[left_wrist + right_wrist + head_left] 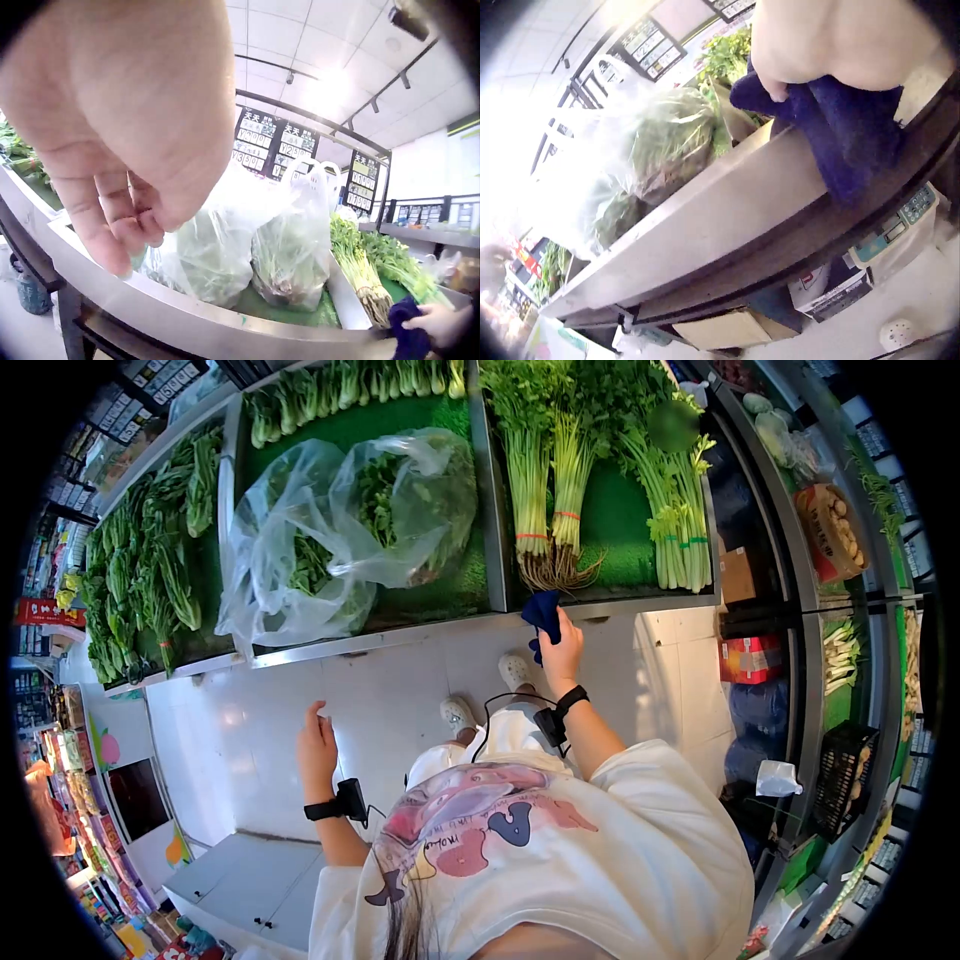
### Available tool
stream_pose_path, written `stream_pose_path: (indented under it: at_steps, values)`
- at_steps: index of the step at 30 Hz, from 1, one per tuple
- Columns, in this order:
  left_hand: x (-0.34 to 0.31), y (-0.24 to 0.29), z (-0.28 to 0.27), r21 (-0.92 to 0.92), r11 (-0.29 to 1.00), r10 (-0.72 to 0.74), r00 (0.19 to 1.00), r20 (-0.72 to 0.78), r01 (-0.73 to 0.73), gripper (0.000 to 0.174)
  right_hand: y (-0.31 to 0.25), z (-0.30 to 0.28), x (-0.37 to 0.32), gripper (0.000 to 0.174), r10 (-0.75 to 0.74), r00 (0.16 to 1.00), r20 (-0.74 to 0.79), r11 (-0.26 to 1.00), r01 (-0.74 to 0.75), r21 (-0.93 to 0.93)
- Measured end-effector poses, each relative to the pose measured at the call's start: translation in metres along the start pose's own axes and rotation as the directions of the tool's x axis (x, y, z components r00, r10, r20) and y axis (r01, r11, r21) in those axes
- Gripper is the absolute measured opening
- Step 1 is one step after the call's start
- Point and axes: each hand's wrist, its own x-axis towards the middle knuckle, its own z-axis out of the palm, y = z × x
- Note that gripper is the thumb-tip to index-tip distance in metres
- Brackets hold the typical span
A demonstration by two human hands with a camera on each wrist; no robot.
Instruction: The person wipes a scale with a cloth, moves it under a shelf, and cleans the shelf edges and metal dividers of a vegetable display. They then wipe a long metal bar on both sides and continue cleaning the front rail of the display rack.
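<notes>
My right hand (563, 657) grips a dark blue cloth (542, 614) at the front metal edge (625, 603) of the vegetable stand, just below the roots of the bundled celery (552, 510). In the right wrist view the cloth (851, 135) drapes down over that edge, bunched under the palm. My left hand (318, 748) hangs in the air in front of the stand and holds nothing; the left wrist view shows its fingers (112, 217) loosely curled. Clear plastic bags (300, 585) of leafy greens lie in the middle bin beyond it.
Leafy green bundles (150, 550) fill the left bin, and bok choy (350, 385) lines the back of the middle one. At the right stand shelves with a black crate (843, 765) and a red box (750, 658). Below the stand sits a scale (900, 225).
</notes>
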Motion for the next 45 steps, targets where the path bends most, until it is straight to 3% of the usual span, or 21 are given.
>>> stream_pose_path:
  at_steps: [2,5,7,8,10,12,15,17,24,29,33,38,40,44,45]
  values:
    - [-0.002,-0.007,-0.002,-0.099,0.990,0.086,0.986,-0.141,-0.101,0.021,0.000,-0.001,-0.006,0.052,0.143,0.989,0.026,0.984,-0.145,0.101]
    - [-0.005,-0.045,-0.019,0.093,0.917,0.394,0.918,-0.040,-0.389,0.017,0.017,-0.001,-0.012,0.051,0.085,0.996,-0.001,0.950,-0.081,0.302]
    - [-0.011,-0.085,-0.035,0.134,0.979,0.136,0.980,0.147,-0.156,0.019,0.005,-0.018,-0.017,0.053,0.086,0.996,-0.013,0.937,-0.076,0.342]
    - [-0.012,-0.093,-0.042,0.169,0.985,0.003,0.971,0.240,-0.045,0.020,0.002,-0.022,-0.019,0.052,0.127,0.992,-0.023,0.930,-0.111,0.351]
    - [-0.013,-0.093,-0.061,-0.167,0.981,0.090,0.994,-0.061,-0.099,0.016,0.000,-0.034,-0.022,0.052,0.212,0.976,-0.050,0.912,-0.179,0.369]
    - [-0.005,-0.053,-0.114,-0.431,0.887,0.060,0.967,-0.247,-0.166,0.022,-0.007,-0.048,-0.023,0.052,0.265,0.963,-0.049,0.892,-0.225,0.393]
    - [-0.005,-0.017,-0.166,-0.583,0.738,0.015,0.872,-0.490,-0.340,0.021,0.015,-0.046,-0.018,0.055,0.226,0.965,-0.133,0.926,-0.170,0.338]
    - [-0.013,-0.008,-0.168,-0.625,0.679,-0.017,0.843,-0.538,-0.385,0.020,0.021,-0.051,-0.017,0.059,0.196,0.968,-0.153,0.956,-0.154,0.251]
    - [-0.045,0.001,-0.080,-0.722,0.683,-0.090,0.969,-0.231,-0.109,0.018,0.008,-0.069,-0.017,0.056,0.255,0.958,-0.131,0.932,-0.207,0.297]
    - [-0.040,0.005,-0.069,-0.723,0.688,-0.082,0.983,-0.163,-0.062,0.018,0.026,-0.066,-0.023,0.059,0.299,0.945,-0.129,0.922,-0.252,0.295]
    - [-0.024,0.008,-0.085,-0.716,0.687,-0.066,0.971,-0.230,-0.123,0.018,0.036,-0.064,-0.026,0.059,0.294,0.938,-0.186,0.929,-0.234,0.286]
    - [0.024,0.037,-0.138,-0.703,0.619,-0.036,0.881,-0.471,-0.350,0.020,0.052,-0.054,-0.030,0.061,0.353,0.906,-0.233,0.894,-0.253,0.371]
    - [0.045,0.059,-0.163,-0.689,0.559,-0.044,0.813,-0.581,-0.462,0.020,0.031,-0.067,-0.035,0.055,0.407,0.897,-0.172,0.830,-0.285,0.479]
    - [0.075,0.102,-0.180,-0.674,0.368,-0.113,0.689,-0.716,-0.640,0.022,0.072,-0.076,-0.049,0.057,0.349,0.926,-0.143,0.796,-0.212,0.567]
    - [0.079,0.110,-0.174,-0.682,0.308,-0.130,0.680,-0.721,-0.664,0.022,0.091,-0.076,-0.054,0.056,0.402,0.893,-0.203,0.835,-0.267,0.480]
